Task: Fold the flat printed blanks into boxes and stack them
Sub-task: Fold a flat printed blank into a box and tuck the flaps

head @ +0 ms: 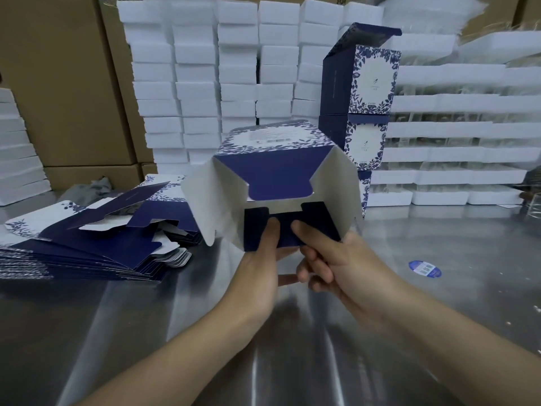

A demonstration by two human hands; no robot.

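Left hand (261, 260): grips the near dark flap of the half-folded box (273, 168), with the thumb on top of the flap and the fingers curled underneath.
Right hand (332, 259): pinches the same flap just beside the left thumb. 1 digit lies on the flap and the other fingers are curled below it.
Half-folded box: held above the metal table (117, 323) by both hands, with its open end facing the person. The 2 white side flaps splay outward. 1 navy tongue flap hangs from the far edge. The printed floral panel faces up and away.
Flat blanks (96, 244): a fanned, untidy pile lying on the table well to the left of the left hand. They show navy and white faces with a leaf print.
Folded boxes (361, 112): a column of 3 beyond the right hand, behind the held box. The top one has its lid standing open.
Foam blocks (199, 71): white stacks forming a wall beyond both hands.
White trays (453, 130): layered rows beyond and to the right of the right hand.
Cartons (58, 83): brown, far beyond and to the left of the left hand.
Round sticker (425, 268): blue, flat on the table to the right of the right hand.
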